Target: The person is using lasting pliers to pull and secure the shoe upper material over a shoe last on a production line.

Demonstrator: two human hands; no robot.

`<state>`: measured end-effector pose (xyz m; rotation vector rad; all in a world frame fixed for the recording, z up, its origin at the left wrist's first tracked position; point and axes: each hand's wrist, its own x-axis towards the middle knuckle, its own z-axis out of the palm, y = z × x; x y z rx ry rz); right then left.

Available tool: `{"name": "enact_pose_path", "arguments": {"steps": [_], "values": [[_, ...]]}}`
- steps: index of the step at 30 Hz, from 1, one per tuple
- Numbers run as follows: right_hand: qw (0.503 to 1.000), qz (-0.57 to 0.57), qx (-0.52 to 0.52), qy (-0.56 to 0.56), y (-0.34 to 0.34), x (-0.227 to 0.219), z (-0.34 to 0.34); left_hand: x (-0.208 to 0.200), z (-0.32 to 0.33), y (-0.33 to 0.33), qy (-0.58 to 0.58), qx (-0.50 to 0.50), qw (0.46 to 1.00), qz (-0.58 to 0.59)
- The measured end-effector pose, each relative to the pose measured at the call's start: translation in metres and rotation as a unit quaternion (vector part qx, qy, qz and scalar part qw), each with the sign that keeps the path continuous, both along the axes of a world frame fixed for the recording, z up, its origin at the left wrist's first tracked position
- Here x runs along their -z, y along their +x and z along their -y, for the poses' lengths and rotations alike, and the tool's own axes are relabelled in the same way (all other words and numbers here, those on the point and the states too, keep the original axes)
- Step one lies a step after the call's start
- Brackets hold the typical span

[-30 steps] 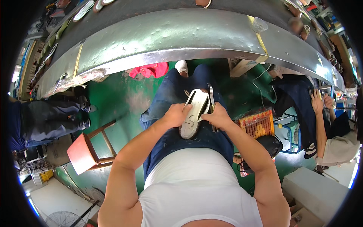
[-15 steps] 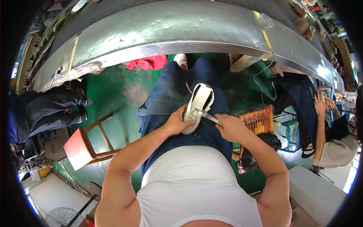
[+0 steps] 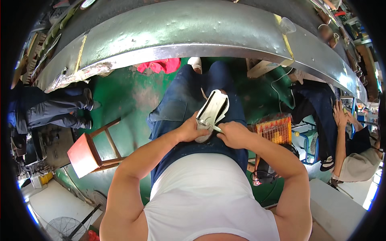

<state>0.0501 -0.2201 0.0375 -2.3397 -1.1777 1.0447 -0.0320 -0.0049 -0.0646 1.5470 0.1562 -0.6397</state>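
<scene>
A shoe (image 3: 210,114) with a white, pale upper and a dark edge lies tilted across my lap, its far end pointing up and away. Wrapped round its near left side is my left hand (image 3: 189,129), thumb pressed on top. My right hand (image 3: 235,135) grips a thin pale-handled tool (image 3: 216,127) with a light metallic-looking head, laid across the shoe near my left thumb. Its exact kind cannot be made out. A white strap or flap stands out from the shoe's right side. The shoe's underside is hidden.
A metal-clad bench (image 3: 181,36) curves across the far side, with a clear plastic cup (image 3: 287,25) on it. Red cloth (image 3: 161,65) lies beneath. On the left stands a red-topped stool (image 3: 84,156); on the right, a beaded seat mat (image 3: 275,130). Other people sit at both sides.
The tool has moved left and nearer across the shoe, and my right hand has shifted left with it. The shoe has turned slightly in my left hand.
</scene>
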Motion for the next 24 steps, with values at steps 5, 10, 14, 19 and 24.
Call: {"name": "enact_pose_path", "arguments": {"steps": [5,10,14,19,24], "values": [[0.996,0.021,0.028,0.079,0.007,0.004,0.031,-0.021,0.006,0.003,0.055,0.022,0.991,0.119],[0.995,0.089,0.003,-0.050,0.022,-0.019,0.009,-0.024,0.005,0.004,0.162,0.068,0.963,0.206],[0.988,0.133,-0.057,-0.048,0.026,-0.008,0.011,-0.037,0.012,0.017,-0.264,-0.125,0.952,-0.092],[0.985,0.156,0.051,0.059,-0.007,0.021,0.007,-0.009,0.028,0.018,0.115,-0.237,0.965,-0.011],[0.991,0.122,0.047,0.024,0.010,0.008,0.018,-0.002,0.024,0.013,0.228,-0.198,0.946,0.116]]}}
